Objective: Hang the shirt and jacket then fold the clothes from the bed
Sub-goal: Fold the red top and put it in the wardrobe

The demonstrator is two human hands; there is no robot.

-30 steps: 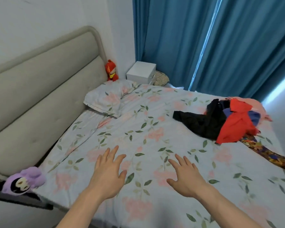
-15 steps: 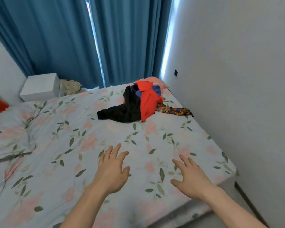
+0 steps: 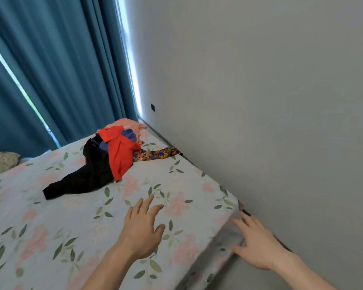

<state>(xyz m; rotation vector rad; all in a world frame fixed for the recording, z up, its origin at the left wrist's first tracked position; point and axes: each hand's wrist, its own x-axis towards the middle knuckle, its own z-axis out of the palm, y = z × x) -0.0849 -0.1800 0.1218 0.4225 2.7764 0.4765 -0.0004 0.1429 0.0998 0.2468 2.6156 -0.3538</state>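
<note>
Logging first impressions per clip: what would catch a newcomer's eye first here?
The heap of clothes at the bed's far side, near the wall: a red garment across a black one. Nearer, the left hand and right hand reach forward, open and empty. Blue curtains hang behind.

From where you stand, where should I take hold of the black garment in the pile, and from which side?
Probably by its free end, the long part trailing toward you on the bedsheet. The black garment is pinned further back under the red garment. Come in from the near left with the open left hand. The right hand is by the bed's corner.
</note>
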